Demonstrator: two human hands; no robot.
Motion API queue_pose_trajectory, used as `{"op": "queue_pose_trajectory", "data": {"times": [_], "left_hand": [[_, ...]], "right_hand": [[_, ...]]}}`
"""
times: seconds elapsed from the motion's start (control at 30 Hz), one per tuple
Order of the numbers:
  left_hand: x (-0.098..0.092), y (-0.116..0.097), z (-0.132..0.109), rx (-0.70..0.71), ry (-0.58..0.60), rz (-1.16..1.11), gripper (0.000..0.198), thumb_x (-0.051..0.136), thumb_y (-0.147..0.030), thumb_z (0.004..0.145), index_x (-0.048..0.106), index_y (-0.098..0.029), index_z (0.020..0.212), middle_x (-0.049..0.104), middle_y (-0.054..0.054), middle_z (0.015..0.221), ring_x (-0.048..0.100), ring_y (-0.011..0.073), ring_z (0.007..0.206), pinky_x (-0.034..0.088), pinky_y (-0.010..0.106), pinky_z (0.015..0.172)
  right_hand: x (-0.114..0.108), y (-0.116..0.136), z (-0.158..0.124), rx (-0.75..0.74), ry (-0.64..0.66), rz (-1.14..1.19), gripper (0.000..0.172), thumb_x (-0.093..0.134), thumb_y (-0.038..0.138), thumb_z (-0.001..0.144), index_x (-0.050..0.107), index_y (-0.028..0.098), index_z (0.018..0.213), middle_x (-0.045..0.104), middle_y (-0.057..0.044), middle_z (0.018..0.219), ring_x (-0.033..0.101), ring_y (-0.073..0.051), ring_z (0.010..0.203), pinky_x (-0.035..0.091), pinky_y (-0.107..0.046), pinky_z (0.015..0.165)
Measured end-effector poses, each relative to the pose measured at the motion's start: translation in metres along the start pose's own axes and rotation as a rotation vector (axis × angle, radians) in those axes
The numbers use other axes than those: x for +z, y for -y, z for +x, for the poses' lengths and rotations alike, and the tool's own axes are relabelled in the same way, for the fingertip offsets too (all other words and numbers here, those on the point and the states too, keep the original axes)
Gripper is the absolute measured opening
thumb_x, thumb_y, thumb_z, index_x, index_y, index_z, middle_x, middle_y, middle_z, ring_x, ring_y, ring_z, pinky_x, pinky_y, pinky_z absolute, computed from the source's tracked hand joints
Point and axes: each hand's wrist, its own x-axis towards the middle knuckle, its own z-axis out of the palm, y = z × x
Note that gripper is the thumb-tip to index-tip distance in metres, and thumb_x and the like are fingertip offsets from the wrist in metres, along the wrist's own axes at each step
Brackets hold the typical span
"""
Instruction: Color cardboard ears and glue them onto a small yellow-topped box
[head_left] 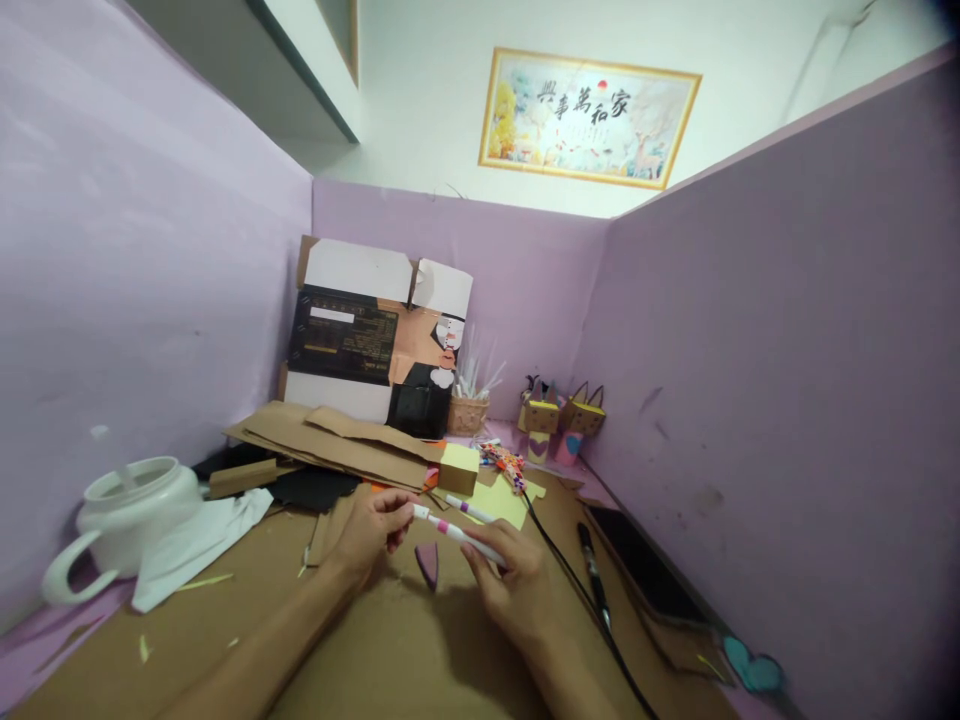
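Over the near edge of the desk (367, 665), the left forearm (300, 620) slanted long toward the middle; the right forearm (559, 680) was shorter and steeper. The right hand (514, 580) had its back turned up, with fingers and thumb closed around the barrel of the pen (457, 533). The left hand (379, 530) pinched the cap (421, 512) at thumb and forefinger, the other fingers loosely curled. The pen was held over the middle of the desk, tilted, cap end toward the left edge; whether the cap was seated or drawn off could not be told. Good handling, as judged, called for a steady right hand, a light pinch and a cap kept in line with the barrel, since sideways force could have strained the joint. The scrap (427, 566) lay between the hands. Farther off lay a second pen (461, 507), then the block (459, 468). The carton (345, 335) stood near the far edge
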Motion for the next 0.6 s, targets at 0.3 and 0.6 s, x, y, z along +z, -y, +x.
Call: {"op": "queue_pose_trajectory", "data": {"times": [0.3, 0.6], "left_hand": [[0.002, 0.000, -0.004, 0.026, 0.146, 0.080, 0.029, 0.064, -0.041, 0.059, 0.060, -0.014, 0.068, 0.040, -0.008, 0.041, 0.030, 0.0047, 0.036, 0.021, 0.018, 0.037], [0.012, 0.001, -0.011, 0.073, 0.103, 0.133, 0.036, 0.060, -0.051, 0.064, 0.055, -0.015, 0.057, 0.045, -0.005, 0.043, 0.033, 0.0051, 0.033, 0.022, 0.019, 0.033]], "right_hand": [[0.004, -0.004, 0.000, 0.240, 0.100, 0.115, 0.022, 0.051, 0.031, 0.080, 0.067, 0.016, 0.075, 0.060, -0.002, 0.060, 0.054, -0.014, 0.056, 0.039, -0.022, 0.052], [0.008, 0.001, 0.007, 0.487, 0.111, 0.332, 0.039, 0.048, 0.042, 0.073, 0.042, 0.018, 0.043, 0.035, 0.004, 0.041, 0.031, -0.009, 0.043, 0.026, -0.021, 0.043]]}}
